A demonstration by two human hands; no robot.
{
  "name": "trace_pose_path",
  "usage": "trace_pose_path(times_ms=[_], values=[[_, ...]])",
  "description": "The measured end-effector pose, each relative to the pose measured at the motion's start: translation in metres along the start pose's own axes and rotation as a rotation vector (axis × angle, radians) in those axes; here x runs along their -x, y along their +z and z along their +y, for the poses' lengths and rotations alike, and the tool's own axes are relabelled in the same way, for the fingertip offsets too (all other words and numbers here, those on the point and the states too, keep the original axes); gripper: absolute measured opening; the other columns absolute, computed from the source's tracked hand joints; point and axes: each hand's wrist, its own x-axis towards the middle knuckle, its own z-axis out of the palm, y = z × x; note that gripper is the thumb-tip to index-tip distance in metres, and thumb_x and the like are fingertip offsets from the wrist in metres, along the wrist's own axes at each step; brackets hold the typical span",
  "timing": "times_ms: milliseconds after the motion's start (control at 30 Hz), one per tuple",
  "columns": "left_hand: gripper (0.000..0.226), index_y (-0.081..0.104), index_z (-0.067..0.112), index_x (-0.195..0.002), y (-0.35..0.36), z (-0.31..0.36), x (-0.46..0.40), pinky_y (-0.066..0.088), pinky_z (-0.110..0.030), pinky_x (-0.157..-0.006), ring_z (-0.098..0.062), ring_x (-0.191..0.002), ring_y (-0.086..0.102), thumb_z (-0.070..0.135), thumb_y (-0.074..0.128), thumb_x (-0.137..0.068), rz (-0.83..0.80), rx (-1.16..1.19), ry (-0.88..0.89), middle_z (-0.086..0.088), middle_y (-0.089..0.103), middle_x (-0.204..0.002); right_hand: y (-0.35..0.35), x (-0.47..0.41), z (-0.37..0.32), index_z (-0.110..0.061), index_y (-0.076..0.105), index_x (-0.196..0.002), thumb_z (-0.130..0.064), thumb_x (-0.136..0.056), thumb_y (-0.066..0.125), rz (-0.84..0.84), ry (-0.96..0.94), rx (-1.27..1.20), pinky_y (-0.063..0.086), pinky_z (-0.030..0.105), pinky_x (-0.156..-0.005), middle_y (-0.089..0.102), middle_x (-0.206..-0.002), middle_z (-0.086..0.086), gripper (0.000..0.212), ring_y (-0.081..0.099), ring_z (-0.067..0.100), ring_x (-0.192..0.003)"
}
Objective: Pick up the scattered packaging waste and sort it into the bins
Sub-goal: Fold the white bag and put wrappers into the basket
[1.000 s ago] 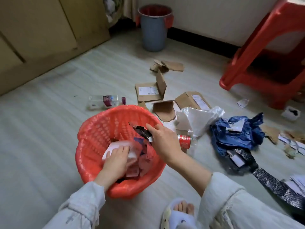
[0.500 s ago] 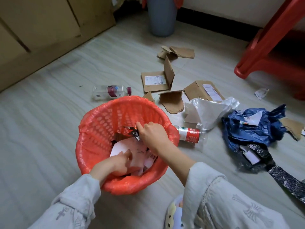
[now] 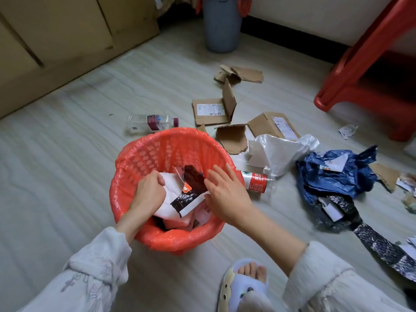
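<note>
While the left hand (image 3: 149, 192) curls round crumpled white wrapping (image 3: 171, 199) inside the red basket bin (image 3: 126, 176), the right hand (image 3: 226, 194) hovers flat over the rim, fingers straight, gripping nothing. Dark torn packet (image 3: 190, 190) lies between the two hands, on top of the load.

Nearest loose item: red-label bottle (image 3: 257, 182), on the floor just beside the basket's right rim. Long axis runs roughly left–right, one end touching or nearly touching the basket; which end carries the cap cannot be told. Right hand is clearly the nearer; a short reach rightward looks enough.

Farther out: white plastic bag (image 3: 283, 152), blue plastic bag (image 3: 333, 174), cardboard pieces (image 3: 231, 137), a clear bottle (image 3: 150, 124) behind the basket. Grey bin (image 3: 221, 28) stands well apart by the wall. Judged: sorting far from done.
</note>
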Motion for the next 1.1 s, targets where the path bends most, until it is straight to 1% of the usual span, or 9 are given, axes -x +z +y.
trace_pose_path(times_ms=[67,167,267,400,533,700,800,933,1100], values=[[0.03,0.053,0.011,-0.098,0.001,0.01,0.004,0.038,-0.036,-0.087,-0.03,-0.103,0.051,-0.005,0.035,-0.081,0.094,0.056,0.296,-0.013,0.055,-0.11,0.005,0.006,0.0,-0.005,0.067,-0.102,-0.019,-0.066,0.065,0.067,0.093,-0.067,0.036,0.045,-0.105,0.063,-0.117,0.015,0.039,0.056,0.032,-0.117],[0.045,0.043,0.017,-0.132,0.02,0.021,0.005,0.031,-0.045,-0.106,-0.021,-0.133,0.032,0.03,0.028,-0.092,-0.255,-0.239,0.682,-0.01,0.035,-0.144,0.008,0.011,-0.005,0.003,0.055,-0.121,-0.015,-0.077,0.045,0.188,0.194,-0.224,0.023,0.038,-0.113,0.051,-0.132,0.022,0.049,0.047,0.034,-0.127],[0.048,0.015,0.038,-0.145,0.043,0.007,-0.01,0.007,-0.067,-0.106,-0.027,-0.144,-0.007,0.04,0.025,-0.098,-0.565,-0.772,0.461,0.007,-0.005,-0.157,0.01,0.012,-0.006,0.005,0.048,-0.128,-0.018,-0.078,0.036,0.18,0.249,-0.288,0.019,0.037,-0.115,0.043,-0.14,0.023,0.056,0.04,0.033,-0.133],[0.045,0.015,0.042,-0.143,0.069,-0.005,-0.022,-0.001,-0.071,-0.102,-0.035,-0.142,-0.011,0.037,0.021,-0.099,-0.653,-0.761,0.316,0.011,-0.003,-0.156,0.013,0.011,-0.002,0.006,0.042,-0.134,-0.022,-0.079,0.033,0.201,0.243,-0.338,0.021,0.041,-0.114,0.032,-0.147,0.023,0.062,0.029,0.033,-0.139],[0.052,-0.004,0.047,-0.142,0.097,-0.025,-0.03,0.003,-0.076,-0.098,-0.031,-0.142,-0.014,0.044,0.015,-0.094,-0.791,-0.739,0.283,0.007,-0.014,-0.156,0.02,0.011,-0.002,0.006,0.041,-0.134,-0.024,-0.081,0.037,0.214,0.258,-0.296,0.019,0.039,-0.113,0.034,-0.146,0.022,0.061,0.029,0.031,-0.139],[0.052,0.006,0.026,-0.148,0.094,-0.021,-0.023,0.003,-0.075,-0.101,-0.03,-0.142,-0.015,0.039,0.016,-0.099,-0.719,-0.708,0.318,-0.001,-0.011,-0.156,0.023,0.012,0.001,0.007,0.042,-0.134,-0.024,-0.08,0.037,0.198,0.238,-0.265,0.019,0.043,-0.112,0.036,-0.145,0.022,0.062,0.03,0.033,-0.138],[0.049,0.013,0.037,-0.144,0.091,-0.024,-0.021,0.003,-0.075,-0.099,-0.03,-0.143,-0.012,0.044,0.01,-0.095,-0.747,-0.651,0.319,0.007,-0.012,-0.156,0.024,0.013,0.002,0.007,0.045,-0.132,-0.024,-0.079,0.035,0.144,0.237,-0.235,0.028,0.046,-0.111,0.039,-0.143,0.022,0.062,0.034,0.033,-0.136],[0.047,0.014,0.041,-0.144,0.062,-0.002,-0.012,0.016,-0.063,-0.108,-0.032,-0.143,0.005,0.034,0.026,-0.1,-0.614,-0.546,0.347,0.007,-0.005,-0.157,0.013,0.017,0.005,-0.002,0.025,-0.145,-0.034,-0.084,0.018,0.0,0.207,-0.3,0.014,0.048,-0.116,0.014,-0.155,0.015,0.069,0.007,0.027,-0.145],[0.046,0.028,0.028,-0.144,0.013,0.023,0.003,0.031,-0.037,-0.106,-0.03,-0.135,0.032,0.022,0.034,-0.099,-0.481,-0.516,0.425,-0.006,0.01,-0.156,-0.018,0.035,0.002,-0.014,0.019,-0.147,-0.017,-0.092,0.04,-0.04,0.187,-0.374,0.007,0.044,-0.117,0.009,-0.157,0.007,0.059,0.006,0.021,-0.145]])
